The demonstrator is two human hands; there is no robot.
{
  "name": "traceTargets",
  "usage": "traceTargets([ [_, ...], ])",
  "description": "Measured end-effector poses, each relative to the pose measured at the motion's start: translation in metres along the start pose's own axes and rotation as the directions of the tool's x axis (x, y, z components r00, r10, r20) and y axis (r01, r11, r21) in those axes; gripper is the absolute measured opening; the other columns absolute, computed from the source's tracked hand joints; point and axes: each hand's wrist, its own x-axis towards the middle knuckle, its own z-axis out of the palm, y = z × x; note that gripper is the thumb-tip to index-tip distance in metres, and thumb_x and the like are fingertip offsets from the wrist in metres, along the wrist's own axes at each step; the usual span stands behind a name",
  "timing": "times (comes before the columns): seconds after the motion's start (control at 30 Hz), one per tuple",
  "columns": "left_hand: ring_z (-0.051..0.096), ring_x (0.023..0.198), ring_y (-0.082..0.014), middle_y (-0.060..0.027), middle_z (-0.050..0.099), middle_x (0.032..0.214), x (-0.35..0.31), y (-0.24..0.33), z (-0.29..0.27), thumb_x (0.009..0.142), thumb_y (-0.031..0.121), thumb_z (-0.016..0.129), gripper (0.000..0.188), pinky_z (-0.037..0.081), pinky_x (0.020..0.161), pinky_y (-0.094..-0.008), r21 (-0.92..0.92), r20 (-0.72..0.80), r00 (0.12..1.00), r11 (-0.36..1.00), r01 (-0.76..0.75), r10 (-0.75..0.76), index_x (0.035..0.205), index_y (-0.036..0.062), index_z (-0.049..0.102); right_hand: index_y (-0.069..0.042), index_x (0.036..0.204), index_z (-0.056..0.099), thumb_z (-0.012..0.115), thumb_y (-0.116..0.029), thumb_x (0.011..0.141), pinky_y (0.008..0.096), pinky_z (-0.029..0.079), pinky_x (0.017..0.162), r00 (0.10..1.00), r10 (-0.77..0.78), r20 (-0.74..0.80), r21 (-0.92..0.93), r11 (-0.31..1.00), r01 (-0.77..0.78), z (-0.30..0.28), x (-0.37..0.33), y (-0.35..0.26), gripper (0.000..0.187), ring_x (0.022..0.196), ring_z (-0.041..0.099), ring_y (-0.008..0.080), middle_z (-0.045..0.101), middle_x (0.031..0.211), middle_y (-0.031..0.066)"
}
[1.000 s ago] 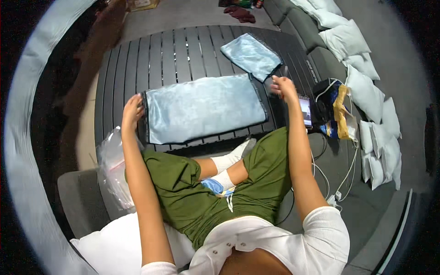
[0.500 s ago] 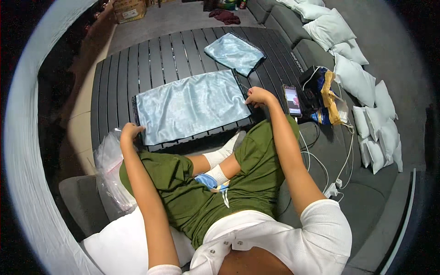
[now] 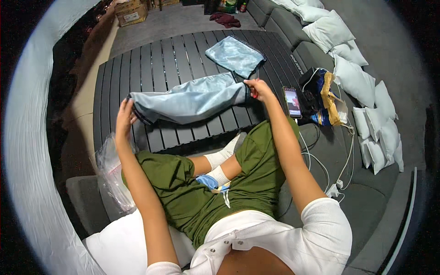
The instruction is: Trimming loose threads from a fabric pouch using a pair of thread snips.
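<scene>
I see light blue cloth [image 3: 192, 103] mid-frame, bunched, partly lifted above dark slatted desk [image 3: 184, 135] — left hand [image 3: 124, 117] closed on its dark-trimmed left end, right hand [image 3: 260, 89] pinching its right end. Second blue cloth [image 3: 234, 56] on desk, upper centre.

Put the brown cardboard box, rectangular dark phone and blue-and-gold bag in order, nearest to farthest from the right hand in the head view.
1. Dark phone: just right of the right hand.
2. Blue-and-gold bag: farther right, past the phone.
3. Brown cardboard box: far away, upper left.
</scene>
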Motion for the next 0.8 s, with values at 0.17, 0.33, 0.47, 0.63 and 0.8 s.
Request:
traceTargets([
  [0.17, 0.053, 0.065, -0.0088, -0.0047, 0.059, 0.085, 0.023, -0.045, -0.004, 0.073, 0.013, 0.069, 0.085, 0.043, 0.053, -0.0223, 0.219, 0.27, 0.956, 0.974, 0.057, -0.117, 0.139, 0.0146, 0.016, -0.017, 0.056, 0.038, 0.07, -0.015, 0.071, 0.023, 0.025, 0.036, 0.974, 0.085, 0.212, -0.171, 0.984, -0.049, 0.004, 0.01, 0.01, 0.035, 0.037, 0.036, 0.0065, 0.039, 0.047, -0.005],
  [0.33, 0.053, 0.061, -0.0108, -0.0046, 0.059, 0.078, 0.033, -0.065, 0.009, 0.069, 0.012, 0.071, 0.067, 0.041, 0.05, -0.025, 0.465, 0.202, 0.958, 0.881, 0.087, -0.201, 0.126, 0.0072, 0.037, -0.014, 0.058, 0.03, 0.068, -0.003, 0.068, 0.0278, 0.026, 0.037, 0.943, 0.14, 0.303, -0.302, 0.952, -0.045, 0.004, 0.014, 0.015, 0.04, 0.04, 0.037, 0.0096, 0.036, 0.05, -0.0024],
  [0.47, 0.054, 0.062, -0.0118, -0.0055, 0.059, 0.078, 0.04, -0.075, 0.004, 0.067, 0.02, 0.073, 0.042, 0.042, 0.053, -0.0267, 0.673, 0.303, 0.943, 0.732, -0.106, -0.141, 0.098, -0.0002, 0.055, -0.013, 0.061, 0.032, 0.067, -0.002, 0.067, 0.0293, 0.026, 0.036, 0.949, 0.182, 0.258, -0.498, 0.866, -0.031, 0.003, 0.012, 0.018, 0.037, 0.039, 0.036, 0.0121, 0.038, 0.051, -0.0006],
  [0.63, 0.053, 0.063, -0.0107, -0.0019, 0.057, 0.069, 0.043, -0.078, -0.004, 0.07, 0.021, 0.071, 0.026, 0.042, 0.057, -0.0251, 0.753, 0.403, 0.892, 0.629, -0.194, -0.207, 0.075, 0.0014, 0.054, -0.012, 0.062, 0.034, 0.066, -0.002, 0.067, 0.0287, 0.023, 0.035, 0.935, 0.209, 0.286, -0.581, 0.814, -0.004, 0.005, -0.001, 0.01, 0.034, 0.037, 0.033, 0.012, 0.038, 0.051, -0.0006],
  [0.8, 0.049, 0.06, -0.0089, 0.0019, 0.053, 0.067, 0.028, -0.047, -0.009, 0.076, 0.019, 0.064, 0.016, 0.04, 0.057, -0.0235, 0.534, 0.418, 0.881, 0.844, -0.043, -0.22, 0.076, 0.0064, 0.053, -0.016, 0.065, 0.036, 0.066, -0.002, 0.068, 0.0234, 0.026, 0.042, 0.9, 0.066, 0.431, -0.348, 0.932, 0.098, 0.007, -0.022, -0.017, 0.034, 0.045, 0.036, 0.0061, 0.039, 0.057, -0.0067],
])
